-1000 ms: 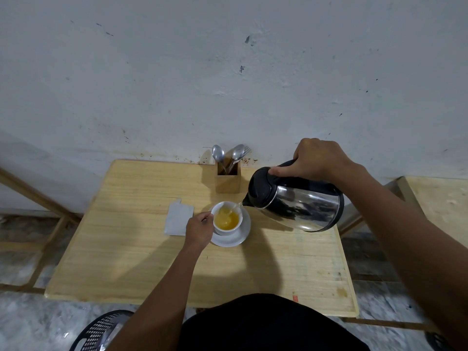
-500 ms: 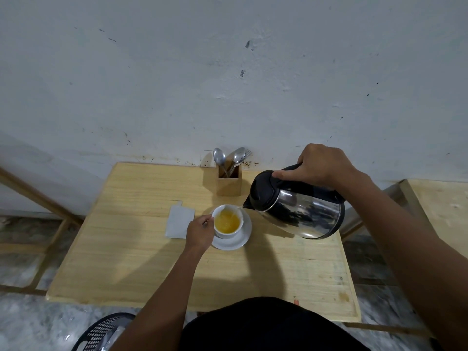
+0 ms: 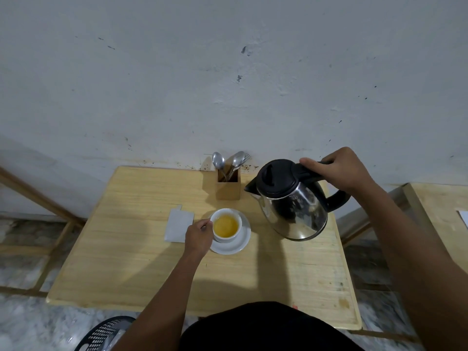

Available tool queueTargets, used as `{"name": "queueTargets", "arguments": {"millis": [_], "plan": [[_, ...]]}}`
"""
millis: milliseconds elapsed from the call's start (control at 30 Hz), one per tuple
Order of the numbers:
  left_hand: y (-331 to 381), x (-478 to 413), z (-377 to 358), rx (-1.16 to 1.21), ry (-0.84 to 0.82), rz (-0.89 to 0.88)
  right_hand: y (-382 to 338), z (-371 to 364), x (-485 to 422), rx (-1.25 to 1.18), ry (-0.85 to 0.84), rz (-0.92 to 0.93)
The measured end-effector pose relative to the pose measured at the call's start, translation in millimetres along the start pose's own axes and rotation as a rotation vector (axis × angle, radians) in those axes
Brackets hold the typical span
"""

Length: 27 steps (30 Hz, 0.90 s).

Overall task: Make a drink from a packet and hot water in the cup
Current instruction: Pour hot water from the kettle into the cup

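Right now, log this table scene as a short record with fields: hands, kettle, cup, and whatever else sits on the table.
left hand: left hand pinches the handle of the white ceramic cup
right hand: right hand grips the black handle of the steel kettle, held above the table, to the cup's right
cup contents: yellow-orange liquid
cup support: white saucer
packet: white paper packet flat, left of the cup
cutlery: metal spoons upright in a wooden holder by the wall
surface: light wooden table

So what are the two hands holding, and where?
The right hand holds the kettle by its black top handle. The left hand grips the cup at its side, probably the handle.
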<state>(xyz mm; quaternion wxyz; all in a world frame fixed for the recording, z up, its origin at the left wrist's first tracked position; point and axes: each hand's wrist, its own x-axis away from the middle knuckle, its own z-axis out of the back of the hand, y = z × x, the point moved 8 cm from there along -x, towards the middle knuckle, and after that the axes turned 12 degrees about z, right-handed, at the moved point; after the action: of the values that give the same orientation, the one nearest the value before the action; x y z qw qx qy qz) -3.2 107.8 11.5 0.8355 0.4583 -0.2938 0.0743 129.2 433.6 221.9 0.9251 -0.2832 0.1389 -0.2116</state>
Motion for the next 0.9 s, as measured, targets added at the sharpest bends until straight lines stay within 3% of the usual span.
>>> {"name": "queueTargets", "arguments": {"millis": [200, 367, 900], "plan": [[-0.3, 2.9, -2.0, 0.055, 0.047, 0.054, 33.3, 23.6, 10.1, -0.187, 0.246, -0.031], [-2.6, 3.5, -6.0, 0.071, 0.116, 0.061, 56.7, 30.7, 13.0, -0.243, 0.352, -0.056], [11.2, 13.4, -5.6, -0.124, 0.319, 0.011, 120.9, 5.9, 2.9, -0.385, 0.381, -0.114]]}}
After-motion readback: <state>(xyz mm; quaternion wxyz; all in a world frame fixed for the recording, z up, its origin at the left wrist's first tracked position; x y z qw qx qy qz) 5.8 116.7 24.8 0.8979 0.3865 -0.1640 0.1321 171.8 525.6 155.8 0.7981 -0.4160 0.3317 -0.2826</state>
